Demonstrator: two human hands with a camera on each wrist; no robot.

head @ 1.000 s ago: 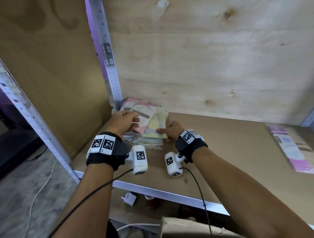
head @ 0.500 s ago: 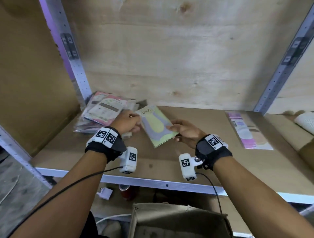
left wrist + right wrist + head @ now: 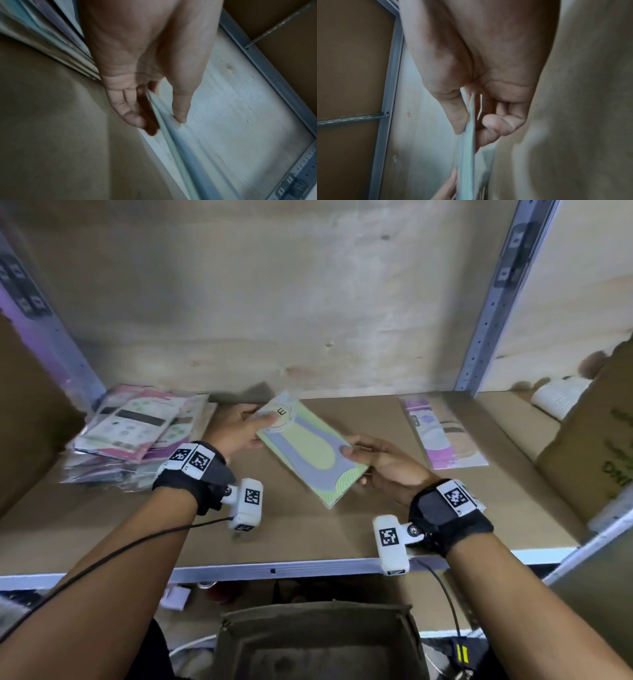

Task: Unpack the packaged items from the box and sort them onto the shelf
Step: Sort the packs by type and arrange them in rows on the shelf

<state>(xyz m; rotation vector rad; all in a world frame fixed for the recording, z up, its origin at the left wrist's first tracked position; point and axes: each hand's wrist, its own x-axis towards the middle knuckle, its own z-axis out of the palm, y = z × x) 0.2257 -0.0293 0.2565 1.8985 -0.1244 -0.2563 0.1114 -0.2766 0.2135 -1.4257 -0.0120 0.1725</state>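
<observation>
Both hands (image 3: 308, 453) on "E"-marked packet (image 3: 310, 451)

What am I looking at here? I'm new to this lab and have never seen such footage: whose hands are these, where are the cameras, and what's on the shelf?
No machine here: a person works with bare hands and wears three cameras. The wide picture comes from the head, looking down at a wooden shelf. The two close, blurry pictures come from small white cameras strapped to each wrist, looking along the fingers.

The left hand and right hand each pinch one end of a flat green and purple packet, thumb on top, fingers beneath, holding it over the shelf. In the wrist views you see that packet edge-on.

On the shelf lie a stack of packets at the left and a single pink packet at the right. A cardboard box stands at the far right.
</observation>
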